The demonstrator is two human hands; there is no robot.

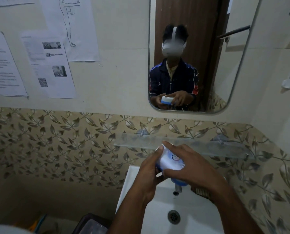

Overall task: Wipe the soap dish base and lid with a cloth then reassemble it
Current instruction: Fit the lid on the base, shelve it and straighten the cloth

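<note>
Dish clamped between both hands, left and right, above the sink.
Lid could slip askew or drop into the sink below if the grip loosens.

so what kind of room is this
Most likely a small home bathroom: a white washbasin with a drain, a wall mirror above a glass shelf, and leaf-patterned wall tiles. Both hands hold a soap dish over the basin.
</note>
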